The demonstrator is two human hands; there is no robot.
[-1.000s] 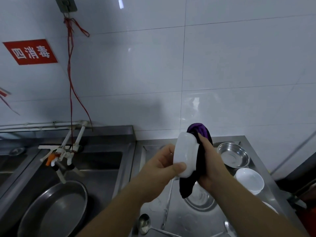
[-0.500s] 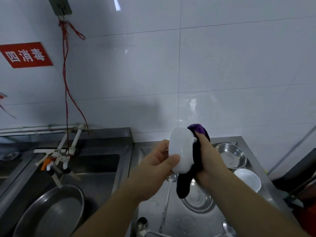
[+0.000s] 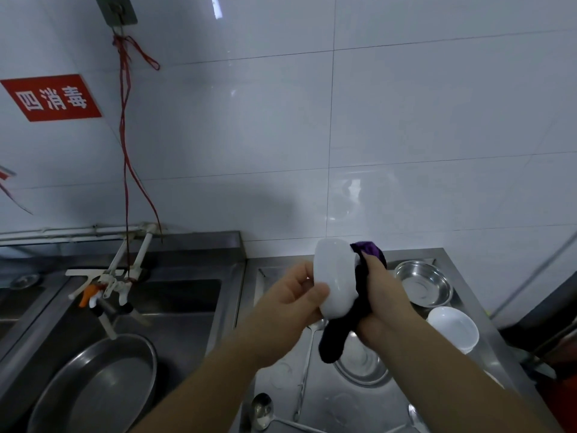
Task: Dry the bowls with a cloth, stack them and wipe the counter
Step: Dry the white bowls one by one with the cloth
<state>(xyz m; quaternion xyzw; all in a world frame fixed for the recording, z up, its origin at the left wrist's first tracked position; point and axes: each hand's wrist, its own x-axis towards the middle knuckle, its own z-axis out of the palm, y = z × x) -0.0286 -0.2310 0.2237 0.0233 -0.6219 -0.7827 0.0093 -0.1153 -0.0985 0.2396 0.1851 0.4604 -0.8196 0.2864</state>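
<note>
Head view showed the left hand gripping a white bowl on edge above the worktop (apparently exposing its inside) while the right hand, fingers clenched on a dark cloth, rubbed it dry.

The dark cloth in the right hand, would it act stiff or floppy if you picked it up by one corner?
Probably floppy: the cloth droops in a limp tail below the right hand that grips it. It looks soft too, since it bunches against the white bowl held by the left hand. It likely weighs little, as that tail hangs with no support.
</note>
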